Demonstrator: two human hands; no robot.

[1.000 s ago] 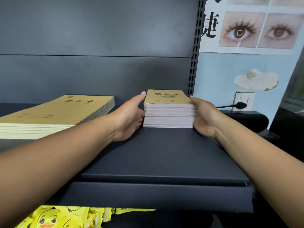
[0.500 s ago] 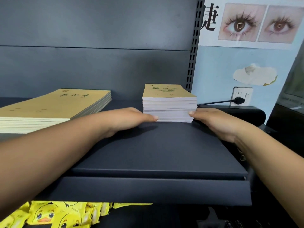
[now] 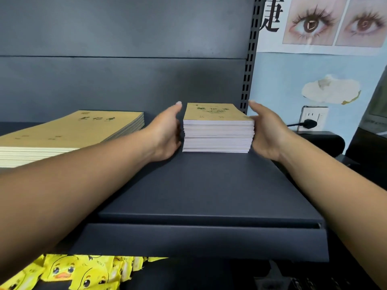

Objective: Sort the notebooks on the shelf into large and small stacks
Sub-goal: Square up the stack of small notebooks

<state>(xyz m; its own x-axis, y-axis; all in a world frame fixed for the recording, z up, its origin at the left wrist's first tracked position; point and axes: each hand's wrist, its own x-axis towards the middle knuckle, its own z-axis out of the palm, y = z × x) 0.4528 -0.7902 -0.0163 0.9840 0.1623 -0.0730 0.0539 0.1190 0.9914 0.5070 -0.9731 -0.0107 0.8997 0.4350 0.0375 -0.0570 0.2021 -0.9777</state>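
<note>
**Hands flanked the small notebook stack at the back of the shelf**

The small stack [image 3: 217,128] of tan-covered notebooks sat on the dark shelf [image 3: 205,191], close to the grey back panel [image 3: 125,84] and just left of the perforated upright [image 3: 250,59]. Its covers lay flat, the printed title toward the back panel, and its long axis ran from the shelf's front lip toward that panel. The white page edges faced the camera, slightly uneven from book to book.

The left hand [image 3: 165,132] stood on edge just left of the small stack, fingers straight, a thin gap showing at the upper part; whether the palm touched lower down could not be told. The right hand [image 3: 266,132] stood on edge against the stack's right side, fingers straight, its thumb at the top right corner. Neither hand's grip curled round anything; both were flat and wide.

In front of the small stack the shelf ran bare to its front lip. To the stack's left, well apart beyond the left hand, lay the large stack [image 3: 69,137], lower and broader, its long axis also front to back. Right of the stack the shelf ended shortly past the right hand. Below the shelf's front lip, to the left, lay yellow duck-printed packets [image 3: 69,273].
</note>
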